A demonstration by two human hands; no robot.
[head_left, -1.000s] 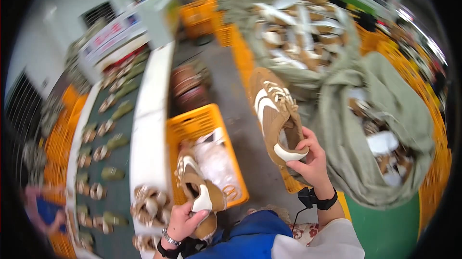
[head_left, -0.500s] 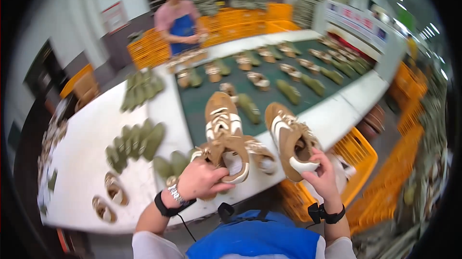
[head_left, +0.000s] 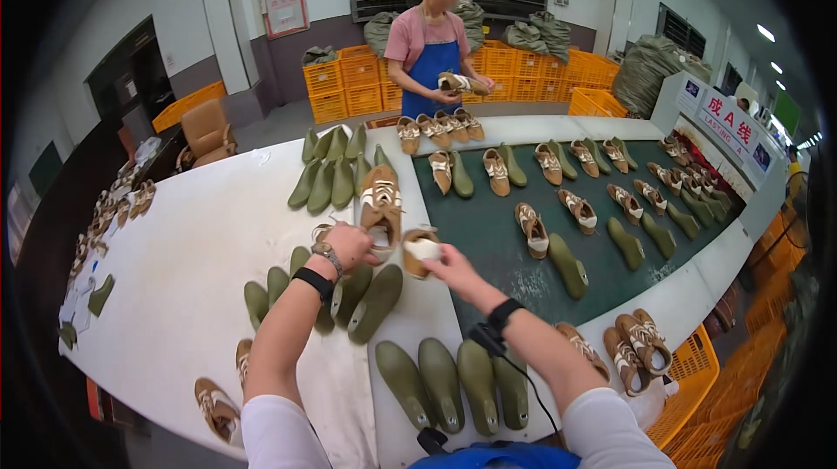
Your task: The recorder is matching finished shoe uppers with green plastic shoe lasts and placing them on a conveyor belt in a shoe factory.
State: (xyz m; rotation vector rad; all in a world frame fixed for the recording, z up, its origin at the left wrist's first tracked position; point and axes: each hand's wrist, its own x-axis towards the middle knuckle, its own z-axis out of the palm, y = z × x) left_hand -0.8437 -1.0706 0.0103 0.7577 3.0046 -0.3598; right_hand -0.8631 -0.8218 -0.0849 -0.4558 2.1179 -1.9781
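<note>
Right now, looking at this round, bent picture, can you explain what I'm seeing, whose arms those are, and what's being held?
The picture comes from a wide-angle camera worn on a person's head, looking down, so straight edges bend. The two bare arms rising from the bottom are that person's own. The left hand grips a tan shoe with white straps; the right hand holds a second shoe. Below them is a white table with green foot-shaped forms, beside a dark green belt carrying more shoes. Across it stands a co-worker in a blue apron, also holding a shoe.

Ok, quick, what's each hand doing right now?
Left hand: closed on a brown and white shoe.
Right hand: closed on a second brown shoe at its heel.
</note>
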